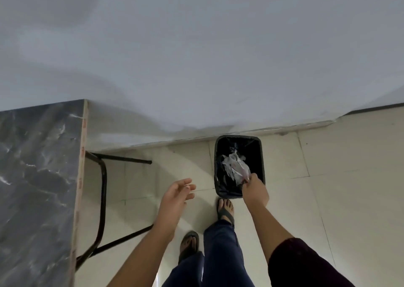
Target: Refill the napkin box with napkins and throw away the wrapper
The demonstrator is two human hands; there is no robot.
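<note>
A crumpled clear plastic wrapper (235, 166) with some red print hangs over the opening of a black waste bin (262, 155) that stands on the floor by the wall. My right hand (254, 191) pinches the wrapper's lower end, above the bin's near rim. My left hand (175, 199) hovers to the left of the bin, fingers apart, holding nothing. The napkin box is not in view.
A dark marble-patterned table (37, 177) fills the left side, with its black metal legs (102, 199) showing beneath its edge. The floor is pale tile (328, 188). A grey wall (196, 57) rises behind the bin. My two sandalled feet stand just before the bin.
</note>
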